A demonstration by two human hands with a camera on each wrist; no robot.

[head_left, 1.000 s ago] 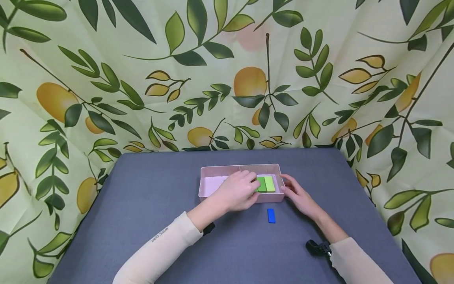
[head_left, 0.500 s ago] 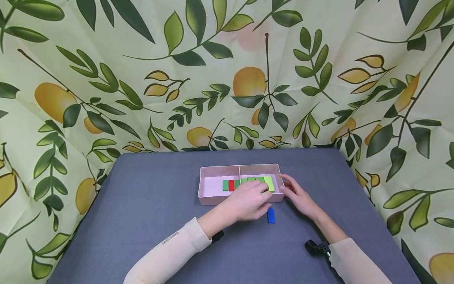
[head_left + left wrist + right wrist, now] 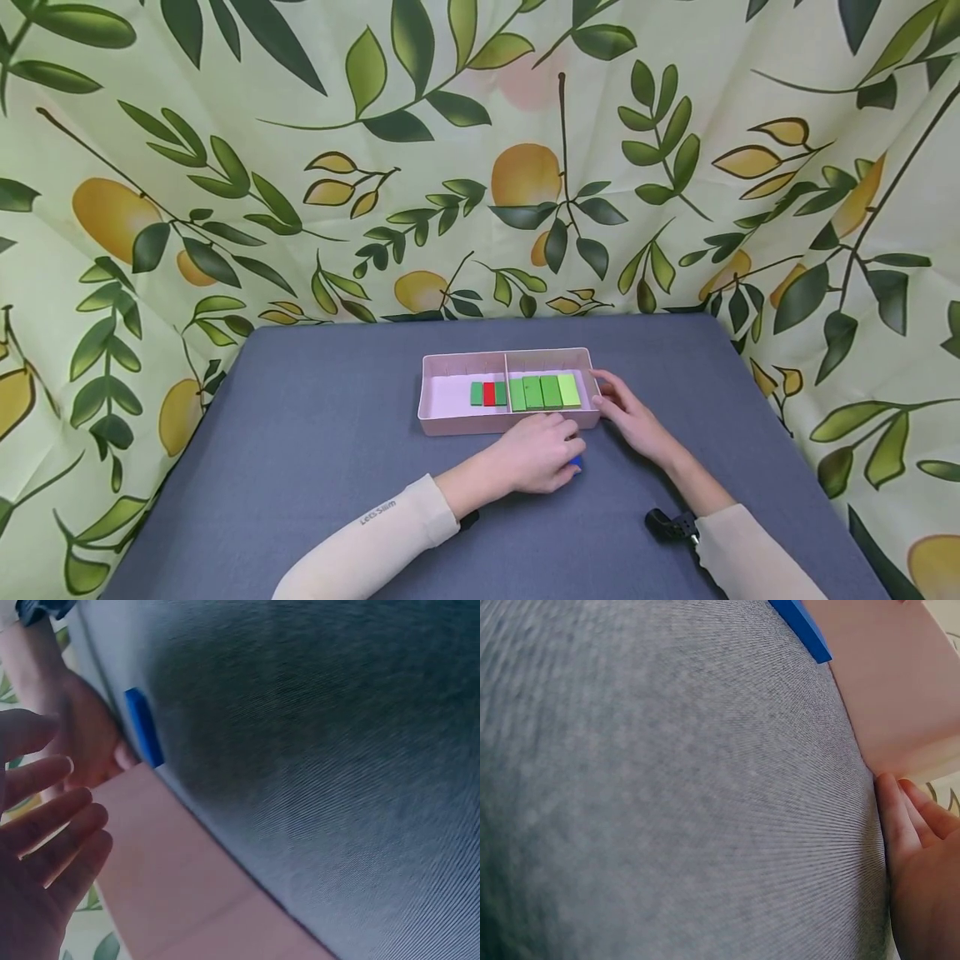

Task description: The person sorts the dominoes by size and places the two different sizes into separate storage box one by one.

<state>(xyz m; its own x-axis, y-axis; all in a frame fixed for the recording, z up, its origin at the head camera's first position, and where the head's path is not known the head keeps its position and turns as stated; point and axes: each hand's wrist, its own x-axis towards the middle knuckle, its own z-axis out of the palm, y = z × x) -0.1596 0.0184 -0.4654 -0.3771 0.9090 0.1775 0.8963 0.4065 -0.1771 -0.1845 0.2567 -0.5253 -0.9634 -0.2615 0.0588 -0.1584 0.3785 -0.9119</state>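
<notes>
My left hand (image 3: 542, 454) is just in front of the pink box, its fingers over a blue rectangular block (image 3: 576, 462) that shows only in part. In the left wrist view the fingers are loosely bent and apart, and the blue block (image 3: 144, 727) lies on the cloth clear of them. My right hand (image 3: 633, 418) rests against the right end of the pink divided box (image 3: 457, 425); in the right wrist view its fairly straight fingers touch the box corner. Several green blocks (image 3: 551, 392) stand in a row in the right compartment.
A red block (image 3: 490, 393) sits between two darker green ones (image 3: 477, 393) in the left compartment. A divider (image 3: 506, 382) splits the box. Grey-blue cloth (image 3: 337, 400) covers the table, and a leaf-print curtain (image 3: 450, 250) hangs behind.
My left hand has come out of the box, moving right and toward me over the blue block. The green row and the red block are now uncovered. The right hand stays at the box end.
</notes>
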